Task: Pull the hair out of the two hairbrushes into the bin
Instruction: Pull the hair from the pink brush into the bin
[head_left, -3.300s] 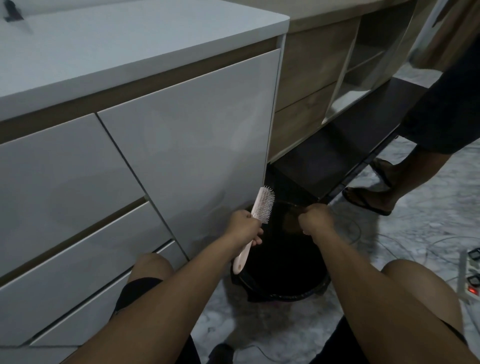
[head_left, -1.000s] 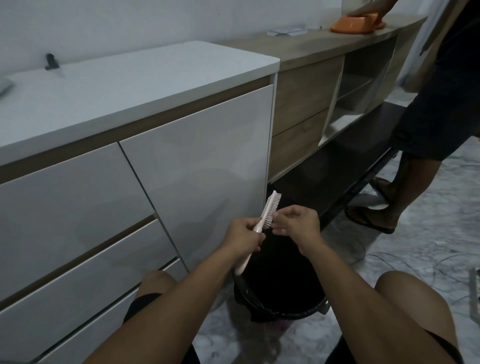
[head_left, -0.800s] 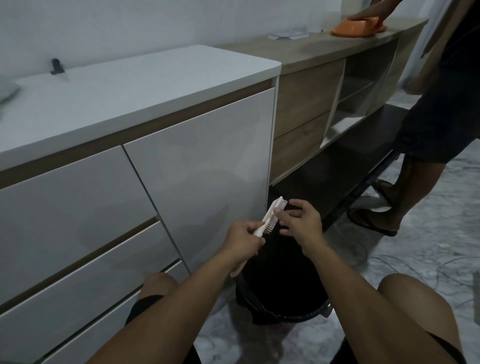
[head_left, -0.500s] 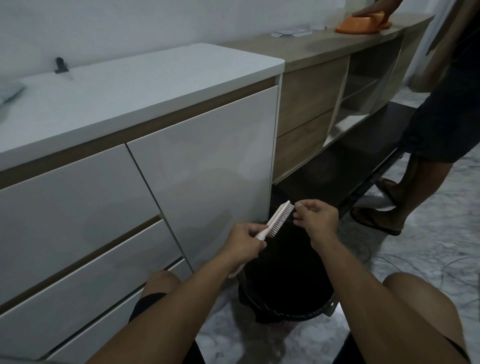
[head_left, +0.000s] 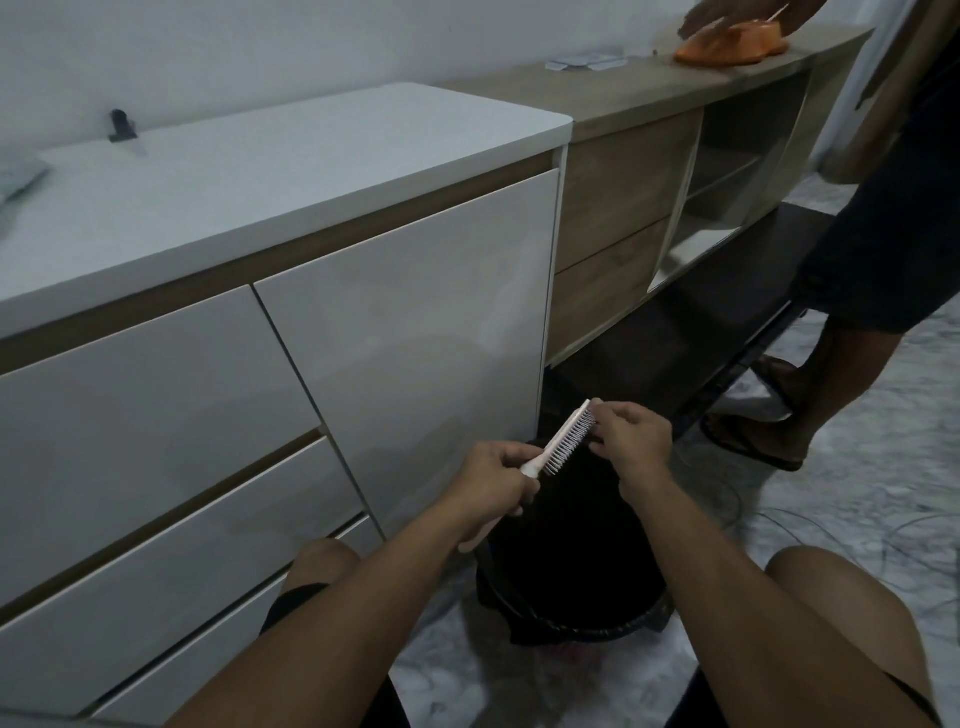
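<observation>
A pale pink hairbrush (head_left: 569, 437) is held edge-on over a black bin (head_left: 571, 618) that stands on the floor between my knees. My left hand (head_left: 493, 480) is closed around the brush handle, with the head pointing up and to the right. My right hand (head_left: 631, 441) is at the tip of the head, its fingertips pinched into the white bristles. Whether any hair is between those fingers is too small to tell. A second brush is not in view.
A white cabinet (head_left: 405, 322) with drawers stands close on the left, a wooden shelf unit (head_left: 623, 218) beyond it. Another person (head_left: 852, 291) stands at the right, one hand on an orange object (head_left: 732, 34) on the counter. Cables (head_left: 810, 525) lie on the marble floor.
The brush has turned from bristles facing me to edge-on and tilted rightward. My right hand rose from over the bin to the bristles and now pinches near the tip. The view tilted up.
</observation>
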